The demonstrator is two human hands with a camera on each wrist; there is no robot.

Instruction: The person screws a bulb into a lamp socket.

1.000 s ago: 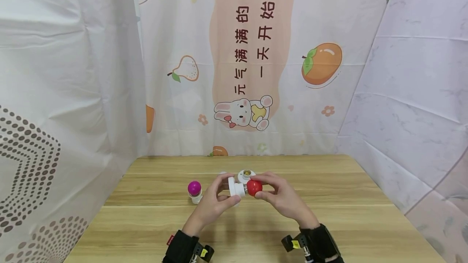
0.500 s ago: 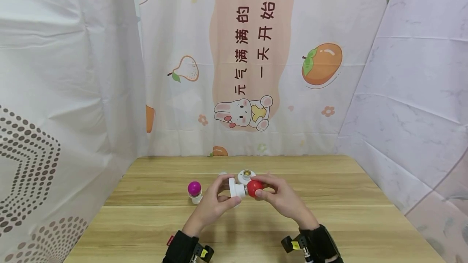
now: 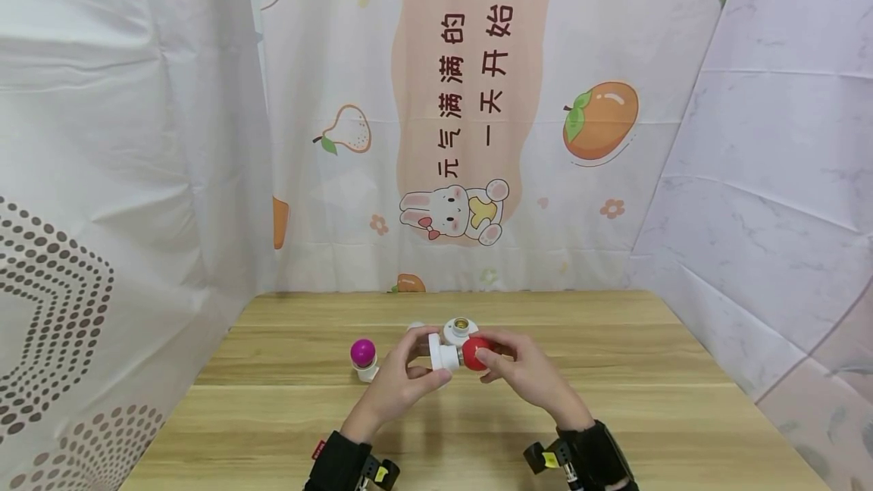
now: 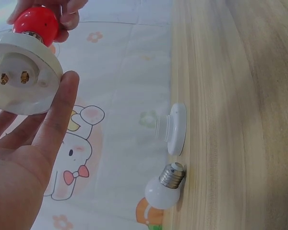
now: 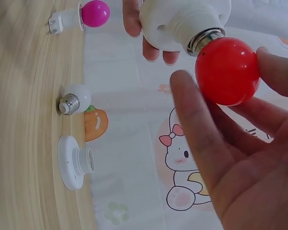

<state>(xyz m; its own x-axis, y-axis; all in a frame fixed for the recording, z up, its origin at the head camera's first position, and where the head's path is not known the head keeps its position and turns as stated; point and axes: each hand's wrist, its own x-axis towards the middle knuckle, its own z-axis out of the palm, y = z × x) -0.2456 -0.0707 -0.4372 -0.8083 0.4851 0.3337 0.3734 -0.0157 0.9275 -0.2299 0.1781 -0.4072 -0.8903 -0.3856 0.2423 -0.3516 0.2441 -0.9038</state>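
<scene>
My left hand (image 3: 402,379) holds a white lamp holder (image 3: 445,356) sideways above the table, thumb below and fingers above its round base. Two brass contacts show in the underside of the base (image 4: 19,98) in the left wrist view. My right hand (image 3: 530,373) pinches a red light bulb (image 5: 228,72) between thumb and fingers, with one finger stretched out alongside it. The bulb's metal screw base (image 5: 204,40) sits partly inside the holder's mouth, and some of its thread still shows in the right wrist view.
A second white lamp holder (image 3: 460,329) stands on the wooden table (image 3: 614,370) behind the hands. Beside it lies a white bulb (image 4: 163,191) with a metal screw base. To the left, a purple bulb (image 3: 363,352) sits in a white plug-in socket (image 5: 67,20). A printed curtain hangs behind.
My right thumb has moved up across the front of the red bulb, and the fingers around it have shifted. The left hand keeps the lamp holder nearly still, drifting slightly right.
</scene>
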